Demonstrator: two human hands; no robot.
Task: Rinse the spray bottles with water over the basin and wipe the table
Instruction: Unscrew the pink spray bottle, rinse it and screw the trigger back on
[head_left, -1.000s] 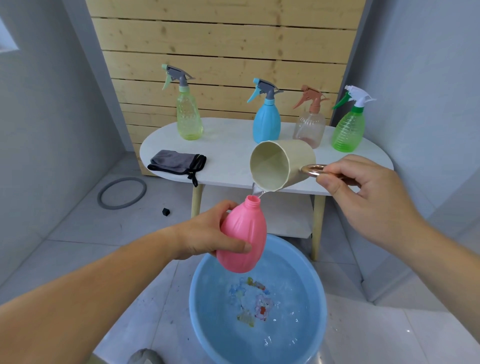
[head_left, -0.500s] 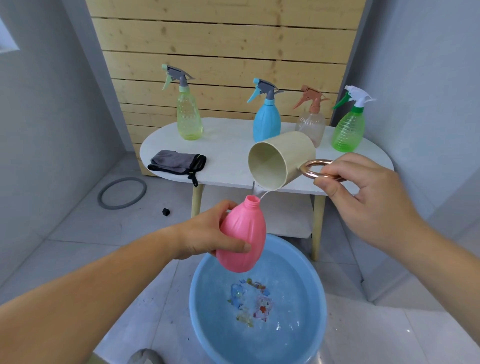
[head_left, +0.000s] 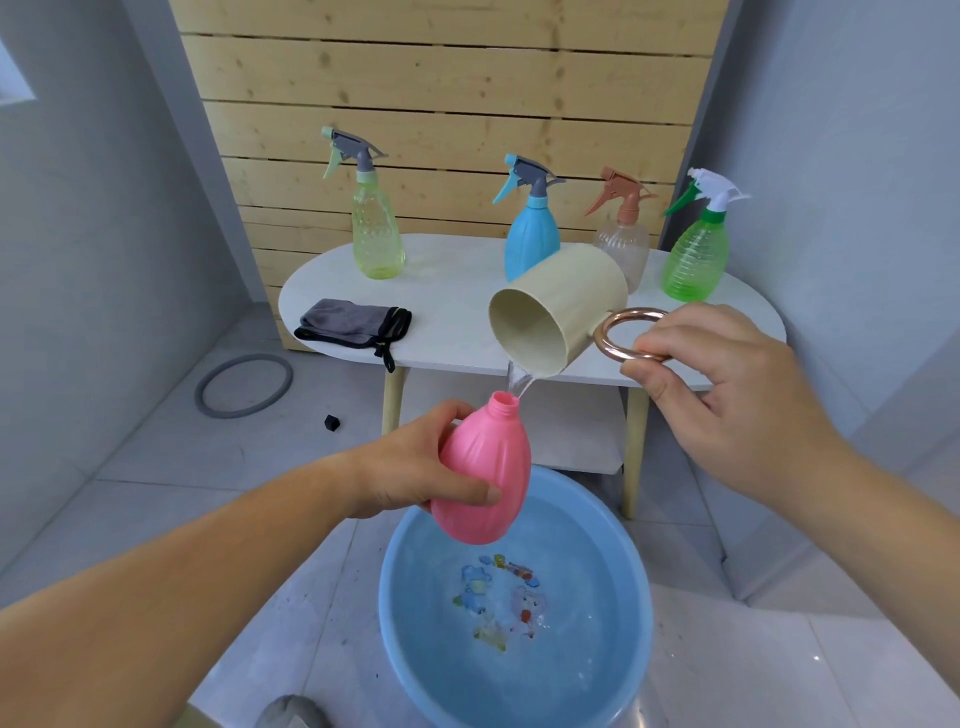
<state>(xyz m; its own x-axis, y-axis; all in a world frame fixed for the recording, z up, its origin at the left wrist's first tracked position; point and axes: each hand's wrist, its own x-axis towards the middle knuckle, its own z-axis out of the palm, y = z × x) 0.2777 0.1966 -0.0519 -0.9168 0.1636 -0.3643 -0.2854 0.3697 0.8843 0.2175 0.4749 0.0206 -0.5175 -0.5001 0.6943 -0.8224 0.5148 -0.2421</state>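
Pouring from cup (head_left: 561, 312), ring handle pinched by right hand (head_left: 727, 395), into pink bottle (head_left: 485, 467); left hand (head_left: 415, 473) wraps its belly above basin (head_left: 631, 597). Judged light, stiff, slippery when wet; grip ribbed middle

Pink bottle (head_left: 485, 470), cream cup (head_left: 563, 312), blue basin (head_left: 631, 582).

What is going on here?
A person is rinsing a pink bottle with no sprayer on it. The left hand holds it over the blue basin; the right hand tips a beige cup by its ring handle, and water falls onto its neck. The yellow bottle, blue bottle, clear bottle, green bottle and a grey cloth are on the white table.
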